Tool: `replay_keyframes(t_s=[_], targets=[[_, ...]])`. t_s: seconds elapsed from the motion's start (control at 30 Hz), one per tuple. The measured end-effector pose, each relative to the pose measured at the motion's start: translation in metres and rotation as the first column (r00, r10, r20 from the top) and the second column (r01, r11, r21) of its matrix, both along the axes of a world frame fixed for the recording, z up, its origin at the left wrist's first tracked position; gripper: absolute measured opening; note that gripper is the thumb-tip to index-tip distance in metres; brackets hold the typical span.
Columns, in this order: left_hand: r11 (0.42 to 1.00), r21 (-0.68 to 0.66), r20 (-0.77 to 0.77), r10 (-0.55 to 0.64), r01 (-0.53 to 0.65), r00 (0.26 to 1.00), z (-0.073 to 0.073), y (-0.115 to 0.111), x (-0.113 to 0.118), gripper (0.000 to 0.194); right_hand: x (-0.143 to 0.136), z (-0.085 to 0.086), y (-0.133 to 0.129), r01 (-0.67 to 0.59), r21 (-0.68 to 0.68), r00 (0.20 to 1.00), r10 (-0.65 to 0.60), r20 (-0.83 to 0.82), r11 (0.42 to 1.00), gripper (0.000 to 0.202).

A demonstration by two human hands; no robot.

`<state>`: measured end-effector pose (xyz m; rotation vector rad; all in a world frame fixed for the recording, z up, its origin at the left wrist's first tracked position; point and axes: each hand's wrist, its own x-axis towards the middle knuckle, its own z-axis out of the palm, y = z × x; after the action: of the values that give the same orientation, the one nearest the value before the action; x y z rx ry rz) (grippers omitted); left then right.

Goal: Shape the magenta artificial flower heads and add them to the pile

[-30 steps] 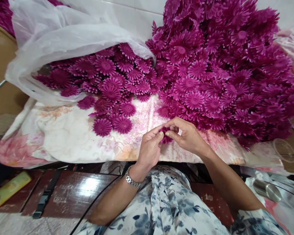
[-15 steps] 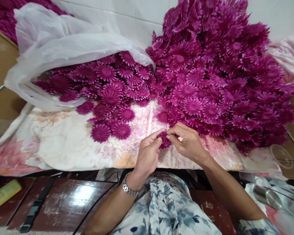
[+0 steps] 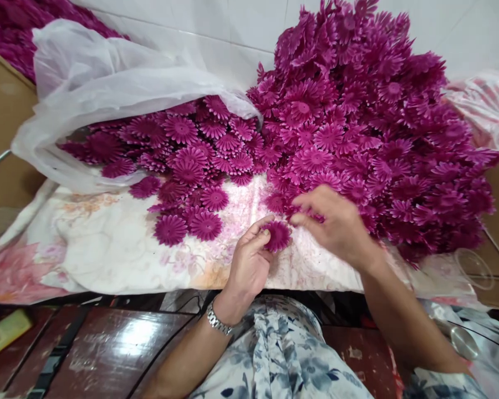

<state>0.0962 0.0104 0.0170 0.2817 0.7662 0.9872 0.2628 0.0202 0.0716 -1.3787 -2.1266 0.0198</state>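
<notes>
My left hand (image 3: 253, 252) pinches a purple artificial flower head (image 3: 278, 236) at its left edge, between thumb and fingers, over the near part of the cloth. The petals face up toward me. To the right of that flower, my right hand (image 3: 330, 221) is slightly blurred. Its thumb and fingertips are apart, with nothing visible between them. It hovers at the lower edge of a tall heap of purple flowers (image 3: 370, 138). A smaller spread of flower heads (image 3: 207, 223) lies to the left of my hands.
A white plastic bag (image 3: 120, 83) lies open around the left flowers. Floral cloth (image 3: 108, 244) covers the work surface. Cardboard boxes (image 3: 4, 122) stand at both sides. A clear round lid (image 3: 474, 269) lies at the right, and a metal cup (image 3: 461, 339) is below it.
My right hand has come away from the flower, moving right and up toward the heap. The left hand still holds the flower, which is now more fully visible.
</notes>
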Motion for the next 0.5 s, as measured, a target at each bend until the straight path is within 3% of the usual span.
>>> replay_keyframes(t_s=[0.07,0.13,0.27,0.37,0.5], targets=[[1.0,0.015,0.013,-0.002,0.002,1.0,0.0,-0.001,0.001,0.028,-0.023,-0.024,-0.016,-0.091,-0.145,0.996,0.088,-0.028,0.985,0.002],[0.999,0.031,0.016,-0.007,0.007,1.0,-0.001,-0.004,0.002,0.026,-0.035,-0.039,-0.023,-0.092,-0.214,0.991,0.068,-0.114,0.973,0.006],[0.995,0.081,0.0,-0.052,0.052,0.999,-0.003,-0.009,0.002,0.029,-0.031,-0.044,-0.022,-0.108,-0.316,0.954,0.009,-0.301,0.943,0.014],[0.993,0.105,-0.047,-0.055,0.059,0.997,-0.004,-0.01,0.002,0.032,-0.027,-0.041,-0.021,-0.089,-0.282,0.963,0.009,-0.27,0.955,0.012],[0.991,0.12,-0.096,-0.045,0.056,0.994,-0.005,-0.01,0.003,0.033,-0.03,-0.049,-0.021,-0.097,-0.118,0.983,0.077,-0.168,0.988,0.014]])
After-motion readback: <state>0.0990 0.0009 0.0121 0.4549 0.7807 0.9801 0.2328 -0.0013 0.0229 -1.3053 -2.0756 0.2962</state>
